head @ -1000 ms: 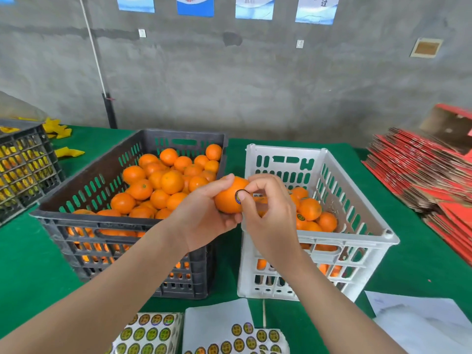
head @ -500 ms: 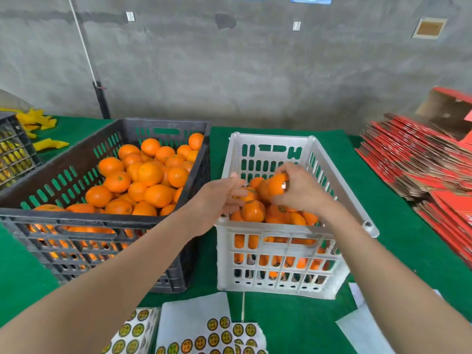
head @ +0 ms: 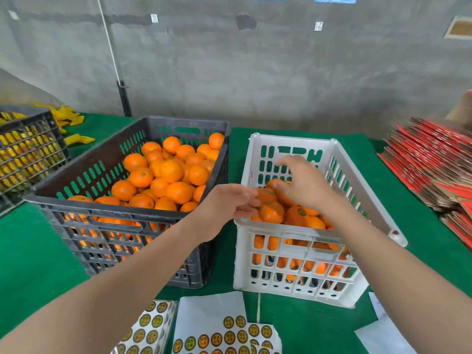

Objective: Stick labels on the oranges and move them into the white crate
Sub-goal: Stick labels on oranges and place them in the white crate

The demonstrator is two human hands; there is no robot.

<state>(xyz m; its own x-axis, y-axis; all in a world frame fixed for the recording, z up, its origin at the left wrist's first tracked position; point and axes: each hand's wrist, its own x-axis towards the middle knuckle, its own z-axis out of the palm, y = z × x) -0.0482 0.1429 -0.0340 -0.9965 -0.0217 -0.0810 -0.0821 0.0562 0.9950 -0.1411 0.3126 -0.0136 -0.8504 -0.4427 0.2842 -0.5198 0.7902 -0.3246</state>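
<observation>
The white crate (head: 293, 142) on the right holds several labelled oranges (head: 296, 216). My right hand (head: 305, 186) hovers over them inside the crate with its fingers spread and nothing in it; the thumb is close to the top orange. My left hand (head: 228, 203) sits at the crate's left rim, fingers relaxed and empty. To the left, the black crate (head: 107, 208) is piled with unlabelled oranges (head: 171, 172). Sheets of round labels (head: 217, 337) lie at the table's near edge.
A second dark crate (head: 28, 149) with yellow contents stands at the far left, with yellow scraps (head: 70, 118) behind it. Stacks of flat red cartons (head: 434, 162) fill the right side. White paper (head: 383, 338) lies at the bottom right on the green table cover (head: 30, 251).
The orange that both hands held while the label went on was carried by my right hand into the white crate and let go. Both hands are now empty.
</observation>
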